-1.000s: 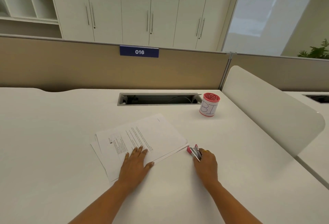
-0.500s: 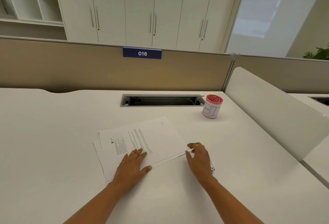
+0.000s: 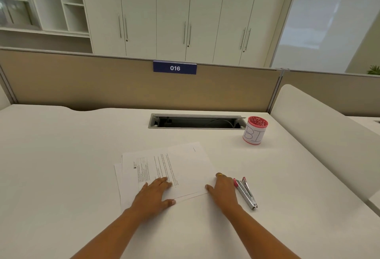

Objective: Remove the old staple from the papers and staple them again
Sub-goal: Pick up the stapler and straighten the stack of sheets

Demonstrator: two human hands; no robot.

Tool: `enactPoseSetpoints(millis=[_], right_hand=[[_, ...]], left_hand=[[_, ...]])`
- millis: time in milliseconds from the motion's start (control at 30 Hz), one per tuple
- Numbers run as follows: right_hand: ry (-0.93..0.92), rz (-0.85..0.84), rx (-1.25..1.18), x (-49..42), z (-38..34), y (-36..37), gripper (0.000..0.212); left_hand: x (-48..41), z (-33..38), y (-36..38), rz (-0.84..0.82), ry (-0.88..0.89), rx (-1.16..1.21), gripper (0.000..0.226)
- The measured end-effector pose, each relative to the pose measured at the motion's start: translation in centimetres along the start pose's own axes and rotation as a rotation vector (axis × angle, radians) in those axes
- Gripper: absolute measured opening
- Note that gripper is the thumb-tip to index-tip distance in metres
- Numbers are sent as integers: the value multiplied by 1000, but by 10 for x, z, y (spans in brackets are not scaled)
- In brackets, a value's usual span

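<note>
so, near to far.
left hand [image 3: 153, 197]: flat and spread, palm down on the near part of the papers [image 3: 164, 170], gripping nothing.
right hand [image 3: 223, 191]: loose and empty, fingers resting at the papers' near right corner.
papers: on the white desk [image 3: 61, 166], under the left hand, sheets slightly fanned at the left edge.
stapler [image 3: 245, 192]: pink and metal, lying on the desk just right of the right hand, not held.
cup [image 3: 255, 131]: red and white, well beyond the right hand, beside the cable slot [image 3: 195, 121].
sign [image 3: 174, 68]: blue, reads 016, on the divider past the slot.
</note>
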State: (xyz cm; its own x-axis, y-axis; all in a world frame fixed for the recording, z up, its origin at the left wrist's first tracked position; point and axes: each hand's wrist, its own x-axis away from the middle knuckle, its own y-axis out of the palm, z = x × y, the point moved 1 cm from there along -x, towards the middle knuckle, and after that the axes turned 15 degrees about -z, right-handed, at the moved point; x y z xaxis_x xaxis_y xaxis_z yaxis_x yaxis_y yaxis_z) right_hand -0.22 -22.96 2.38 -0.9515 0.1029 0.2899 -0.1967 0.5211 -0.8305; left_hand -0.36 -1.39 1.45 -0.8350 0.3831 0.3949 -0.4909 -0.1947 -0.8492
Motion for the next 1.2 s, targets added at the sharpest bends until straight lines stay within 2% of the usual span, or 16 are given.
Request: enactPoseSetpoints(millis=[100,300,500,700,867,1033,1133,1200], right_hand=[[49,-9,5,-3,-6,-6,53],[114,-67,-155,-6,-13,-11,62],[189,-36,-228,-5,-12,-15,73],[221,37,-543,-1,-11,-8,83],[223,44,-712,-3,-12,-18,61],[201,-62,-781,-20,-10,-13,15],[169,-48,-935,-7,-14,-18,17],[151,-33,-1077,-1,-13,-18,26]], left_hand=[[1,1,-1,-22,-15,-24,64],[2,2,-1,-50,-22,-27,64],[1,0,1,-56,-21,-36,64],[2,1,1,-53,-13,-28,65],[2,-1,1,-50,-7,-22,65],[2,-3,-2,-61,-13,-18,64],[2,1,-3,-39,-32,37,59],[1,6,-2,128,-40,184,49]])
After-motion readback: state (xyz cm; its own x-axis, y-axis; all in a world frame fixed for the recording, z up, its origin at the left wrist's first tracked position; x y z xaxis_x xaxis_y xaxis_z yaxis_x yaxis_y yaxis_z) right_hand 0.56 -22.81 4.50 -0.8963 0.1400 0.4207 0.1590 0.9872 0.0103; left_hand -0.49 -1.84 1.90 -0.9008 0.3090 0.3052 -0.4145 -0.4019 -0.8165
